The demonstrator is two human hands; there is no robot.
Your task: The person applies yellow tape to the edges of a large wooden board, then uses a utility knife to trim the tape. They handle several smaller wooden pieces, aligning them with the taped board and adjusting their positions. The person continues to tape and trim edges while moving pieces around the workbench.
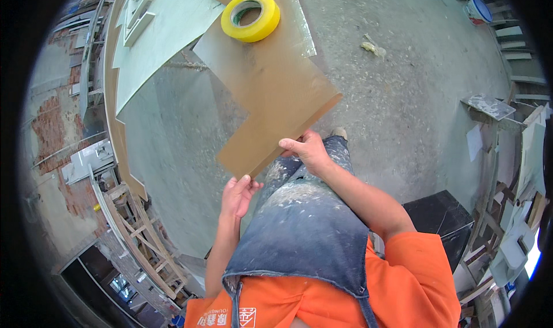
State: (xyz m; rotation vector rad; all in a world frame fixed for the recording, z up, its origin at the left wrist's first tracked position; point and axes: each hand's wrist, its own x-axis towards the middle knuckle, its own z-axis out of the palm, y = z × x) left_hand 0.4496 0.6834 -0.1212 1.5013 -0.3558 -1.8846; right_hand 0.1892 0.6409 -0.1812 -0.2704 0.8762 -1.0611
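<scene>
A brown flat sheet, possibly cardboard or thin board (265,132), stretches away in front of me, its near edge slanting up to the right. My left hand (236,195) pinches its near left corner between thumb and fingers. Further right along that edge, my right hand (308,150) grips with the thumb on top; the other fingers are partly hidden at the edge. A roll of yellow tape (266,23) lies flat on the far part of the brown surface.
White panels (167,28) lie at the far left. A wooden frame (144,236) leans at the lower left. To my right are a black box (440,218) and stacked boards. A bucket (477,11) stands far right; a crumpled scrap (373,48) lies on the floor.
</scene>
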